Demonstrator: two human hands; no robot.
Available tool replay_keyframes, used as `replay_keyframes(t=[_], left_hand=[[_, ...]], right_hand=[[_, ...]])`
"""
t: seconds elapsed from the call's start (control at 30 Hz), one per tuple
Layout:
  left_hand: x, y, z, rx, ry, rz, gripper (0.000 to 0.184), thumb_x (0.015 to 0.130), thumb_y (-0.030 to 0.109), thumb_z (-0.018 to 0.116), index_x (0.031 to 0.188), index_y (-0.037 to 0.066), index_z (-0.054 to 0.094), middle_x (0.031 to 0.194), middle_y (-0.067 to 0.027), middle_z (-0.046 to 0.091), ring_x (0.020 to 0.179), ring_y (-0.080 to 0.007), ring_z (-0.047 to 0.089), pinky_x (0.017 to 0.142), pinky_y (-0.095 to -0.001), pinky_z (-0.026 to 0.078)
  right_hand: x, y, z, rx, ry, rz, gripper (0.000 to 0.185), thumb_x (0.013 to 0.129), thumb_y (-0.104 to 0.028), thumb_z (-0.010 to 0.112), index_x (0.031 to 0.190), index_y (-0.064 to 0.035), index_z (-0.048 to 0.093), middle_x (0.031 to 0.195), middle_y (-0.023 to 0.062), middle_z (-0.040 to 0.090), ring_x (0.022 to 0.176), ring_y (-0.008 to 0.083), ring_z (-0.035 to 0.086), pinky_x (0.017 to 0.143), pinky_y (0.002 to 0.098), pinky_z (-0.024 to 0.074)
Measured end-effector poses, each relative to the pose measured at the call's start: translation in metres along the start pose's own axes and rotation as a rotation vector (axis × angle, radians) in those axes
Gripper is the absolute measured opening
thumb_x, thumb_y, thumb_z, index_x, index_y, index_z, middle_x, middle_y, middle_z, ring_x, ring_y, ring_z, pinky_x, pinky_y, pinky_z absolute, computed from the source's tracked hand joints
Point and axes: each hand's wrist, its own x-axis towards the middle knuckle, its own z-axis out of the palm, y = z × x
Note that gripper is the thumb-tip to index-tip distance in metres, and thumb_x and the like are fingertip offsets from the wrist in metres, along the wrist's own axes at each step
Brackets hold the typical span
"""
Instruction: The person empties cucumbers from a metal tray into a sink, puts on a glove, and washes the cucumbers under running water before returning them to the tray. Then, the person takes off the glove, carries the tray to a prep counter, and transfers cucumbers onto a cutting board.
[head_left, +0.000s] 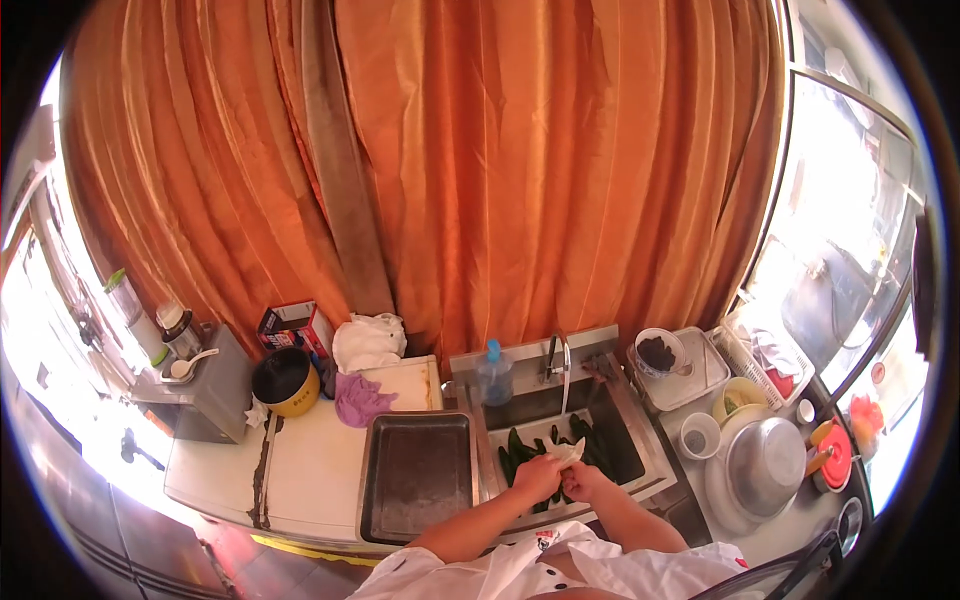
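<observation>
Both my hands are over the steel sink (660, 484), close together. My left hand (540, 478) and my right hand (584, 482) are closed on a pale, crumpled cloth (568, 451), which sticks up between them. Below lie several long dark green cucumbers (516, 446), spread across a light tray or board in the basin. Some of them are hidden behind my hands. From the tap (567, 362) a thin stream seems to run down toward the cucumbers.
Left of the sink lies a dark baking tray (417, 480). A clear blue-topped bottle (494, 378) stands at the sink's back corner. A yellow pot (287, 384) and purple cloth (364, 400) sit farther left. On the right are a metal bowl (766, 466) and a white cup (699, 437).
</observation>
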Motion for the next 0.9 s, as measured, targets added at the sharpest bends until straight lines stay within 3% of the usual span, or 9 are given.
replay_keyframes(t=[0.17,0.27,0.4,0.5,0.63,0.73,0.8,0.87,0.9], left_hand=[[-0.009,0.006,0.013,-0.018,-0.039,-0.110,0.021,0.085,0.021,0.057,0.099,0.011,0.070,0.102,-0.0141,0.069,0.098,-0.0354,0.067,0.081,-0.0487,0.055],[-0.009,0.020,0.012,-0.187,-0.112,-0.103,0.021,0.084,0.023,0.056,0.093,0.008,0.069,0.095,-0.0156,0.068,0.093,-0.0375,0.067,0.078,-0.0499,0.054],[-0.004,0.031,0.037,-0.219,-0.160,-0.032,0.024,0.083,0.025,0.055,0.089,0.006,0.068,0.092,-0.0179,0.068,0.090,-0.0389,0.066,0.076,-0.0509,0.053],[-0.002,0.040,0.049,-0.220,-0.172,-0.007,0.025,0.083,0.027,0.055,0.088,0.007,0.068,0.093,-0.0183,0.068,0.088,-0.0393,0.066,0.075,-0.0514,0.052],[-0.004,0.050,0.050,-0.205,-0.183,-0.064,0.026,0.083,0.029,0.055,0.084,0.007,0.068,0.089,-0.0187,0.069,0.086,-0.0400,0.066,0.074,-0.0510,0.053],[0.002,0.048,0.036,-0.218,-0.211,-0.117,0.026,0.083,0.030,0.057,0.081,0.006,0.066,0.088,-0.0188,0.069,0.085,-0.0404,0.066,0.073,-0.0508,0.053],[0.003,0.047,0.037,-0.219,-0.249,-0.131,0.026,0.082,0.031,0.058,0.079,0.006,0.066,0.087,-0.0190,0.069,0.084,-0.0405,0.067,0.072,-0.0506,0.053],[0.007,0.047,0.041,-0.173,-0.235,-0.094,0.026,0.080,0.031,0.060,0.077,0.005,0.065,0.087,-0.0196,0.069,0.083,-0.0402,0.067,0.070,-0.0502,0.052],[0.007,0.049,0.044,-0.201,-0.226,-0.057,0.027,0.080,0.030,0.059,0.077,0.005,0.064,0.086,-0.0202,0.069,0.083,-0.0403,0.067,0.070,-0.0505,0.052]], right_hand=[[0.029,0.006,-0.041,0.425,-0.565,-0.118,0.013,0.097,-0.018,0.052,0.093,-0.0122,0.062,0.070,-0.0001,0.055,0.058,0.0137,0.053,0.049,0.0255,0.0445],[0.009,0.009,-0.017,0.259,-0.026,-0.289,0.021,0.098,-0.020,0.051,0.111,-0.0099,0.064,0.092,0.0080,0.068,0.079,0.0230,0.068,0.068,0.0340,0.0580],[0.024,0.022,-0.011,0.249,0.284,-0.790,0.035,0.097,-0.026,0.049,0.126,-0.0091,0.058,0.125,0.0218,0.063,0.112,0.0403,0.064,0.092,0.0539,0.0548],[-0.058,-0.014,0.032,0.333,-0.217,-0.539,0.071,0.084,-0.050,0.060,0.137,-0.0040,0.054,0.140,0.0269,0.053,0.135,0.0384,0.045,0.103,0.0571,0.0454],[0.077,-0.011,-0.077,0.267,-0.580,-0.022,0.062,0.088,-0.047,0.055,0.132,-0.0031,0.058,0.113,0.0251,0.068,0.099,0.0377,0.066,0.084,0.0470,0.0545],[-0.045,0.007,0.012,0.202,-0.093,-0.644,0.038,0.092,-0.029,0.053,0.114,-0.0009,0.066,0.096,0.0202,0.071,0.079,0.0338,0.067,0.074,0.0424,0.0557],[0.001,0.016,-0.026,0.203,-0.101,-0.669,0.021,0.092,-0.012,0.052,0.100,-0.0006,0.068,0.094,0.0160,0.070,0.080,0.0310,0.069,0.073,0.0414,0.0564],[-0.007,0.011,-0.019,0.143,0.404,-0.604,0.026,0.096,-0.015,0.050,0.111,0.0008,0.064,0.118,0.0249,0.068,0.096,0.0386,0.068,0.082,0.0458,0.0572],[0.048,0.018,-0.062,0.333,0.076,-0.636,0.028,0.092,-0.013,0.052,0.114,0.0011,0.063,0.122,0.0247,0.067,0.097,0.0397,0.069,0.084,0.0469,0.0567]])
